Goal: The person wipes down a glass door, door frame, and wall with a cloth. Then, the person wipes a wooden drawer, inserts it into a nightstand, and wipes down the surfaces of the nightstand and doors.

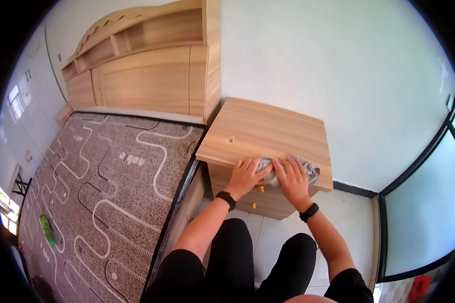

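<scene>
A crumpled grey cloth [311, 172] lies bunched at the front edge of a light wood nightstand [273, 129]. My left hand [245, 175] is closed on the cloth's left end, its thumb pointing toward the other hand. On the middle of the cloth, my right hand [292, 181] presses down with its fingers curled over it. The two thumbs nearly meet. Below the top, two small yellow knobs [260, 189] show on the drawer fronts. A small pale mark [231, 140] sits on the nightstand's top, left of the cloth.
Left of the nightstand is a bed with a brown patterned mattress [121, 187] and a wooden headboard [146, 76]. A green packet or bottle [47, 230] lies on the mattress. A black-framed frosted glass door [419, 202] stands at right. My knees are close to the nightstand's front.
</scene>
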### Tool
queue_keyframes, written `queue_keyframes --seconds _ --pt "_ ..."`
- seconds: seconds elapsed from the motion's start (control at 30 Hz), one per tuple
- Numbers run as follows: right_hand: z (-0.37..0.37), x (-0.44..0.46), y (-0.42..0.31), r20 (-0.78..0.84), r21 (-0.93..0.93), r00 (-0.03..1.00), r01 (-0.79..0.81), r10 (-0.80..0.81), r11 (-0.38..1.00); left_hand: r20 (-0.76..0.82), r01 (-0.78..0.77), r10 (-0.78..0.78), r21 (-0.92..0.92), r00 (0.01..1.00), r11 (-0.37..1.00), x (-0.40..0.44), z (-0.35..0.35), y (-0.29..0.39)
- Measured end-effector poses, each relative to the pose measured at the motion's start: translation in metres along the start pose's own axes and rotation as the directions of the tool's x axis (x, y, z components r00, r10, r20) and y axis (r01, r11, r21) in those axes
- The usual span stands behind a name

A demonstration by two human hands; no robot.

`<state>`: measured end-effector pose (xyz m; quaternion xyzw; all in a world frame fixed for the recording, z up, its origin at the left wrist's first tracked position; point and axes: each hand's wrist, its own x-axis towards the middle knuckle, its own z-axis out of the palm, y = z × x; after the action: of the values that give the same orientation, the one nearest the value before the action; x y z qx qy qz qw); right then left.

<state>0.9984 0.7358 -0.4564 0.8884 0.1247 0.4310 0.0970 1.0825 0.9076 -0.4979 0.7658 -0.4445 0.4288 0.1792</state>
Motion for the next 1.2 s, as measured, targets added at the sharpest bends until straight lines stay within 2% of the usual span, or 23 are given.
queue_keyframes --seconds 0.07,0.23,0.3,0.37,0.4,0.47,0.5,0.57,0.63,0.7,0.73,0.8,0.87,0.97,1.13,1.2 --pt "0.000 -0.012 -0.010 0.011 0.041 1.000 0.017 -0.017 0.999 0.031 0.004 -0.004 -0.012 1.000 1.000 -0.015 0.005 0.001" --pt "0.001 0.001 -0.011 0.043 0.037 0.998 -0.043 0.041 0.998 -0.034 0.012 -0.012 -0.007 0.999 1.000 -0.001 -0.003 -0.002" --pt "0.000 0.006 -0.015 0.123 -0.012 0.992 -0.029 0.030 1.000 -0.075 0.010 -0.012 -0.030 0.997 0.999 -0.002 0.001 0.003" --pt "0.001 0.006 -0.015 0.228 -0.044 0.973 -0.013 0.022 0.999 -0.171 -0.011 0.033 0.123 0.985 0.992 -0.003 0.009 0.000" --pt "0.001 0.005 -0.011 0.224 -0.055 0.974 -0.017 0.029 0.998 -0.178 -0.020 0.041 0.118 0.983 0.993 -0.002 0.012 -0.002" --pt "-0.004 0.007 -0.007 0.194 0.082 0.981 0.014 -0.030 0.997 -0.112 0.008 0.002 0.090 0.994 0.996 -0.002 0.005 0.002" --pt "-0.007 0.007 -0.004 0.202 0.092 0.979 -0.007 -0.012 0.996 -0.089 -0.002 0.010 0.085 0.996 0.996 -0.002 0.002 0.004" --pt "-0.011 0.005 0.004 0.278 0.221 0.959 -0.007 -0.056 0.975 0.078 0.030 -0.029 -0.006 0.996 1.000 0.002 -0.008 0.004" --pt "-0.034 0.008 0.020 0.340 0.367 0.929 0.012 -0.146 0.930 0.119 0.030 -0.024 -0.045 0.993 0.999 0.011 -0.019 0.004" --pt "-0.040 0.000 0.039 0.472 0.352 0.878 -0.113 -0.072 0.929 0.134 0.042 -0.032 -0.073 0.990 0.996 0.016 -0.026 0.012" --pt "-0.040 -0.005 0.044 0.467 0.366 0.881 -0.113 -0.077 0.924 0.139 0.085 -0.073 -0.085 0.988 0.993 0.020 -0.028 0.015" --pt "-0.039 -0.014 0.050 0.429 0.274 0.901 -0.195 0.062 0.942 0.151 0.126 -0.112 -0.086 0.982 0.988 0.020 -0.028 0.024" --pt "-0.035 -0.013 0.048 0.380 0.295 0.923 -0.172 0.050 0.940 0.128 0.187 -0.186 0.005 0.974 0.982 0.022 -0.025 0.031" --pt "-0.034 -0.013 0.047 0.426 0.274 0.900 -0.223 0.090 0.935 0.139 0.196 -0.194 0.000 0.971 0.981 0.021 -0.026 0.032" --pt "-0.022 -0.021 0.065 0.357 0.463 0.934 -0.171 -0.006 0.869 0.119 0.195 -0.187 -0.054 0.975 0.979 0.026 -0.038 0.040" --pt "-0.017 -0.023 0.073 0.333 0.531 0.942 -0.157 -0.035 0.832 0.205 0.221 -0.199 -0.092 0.958 0.971 0.031 -0.047 0.039"
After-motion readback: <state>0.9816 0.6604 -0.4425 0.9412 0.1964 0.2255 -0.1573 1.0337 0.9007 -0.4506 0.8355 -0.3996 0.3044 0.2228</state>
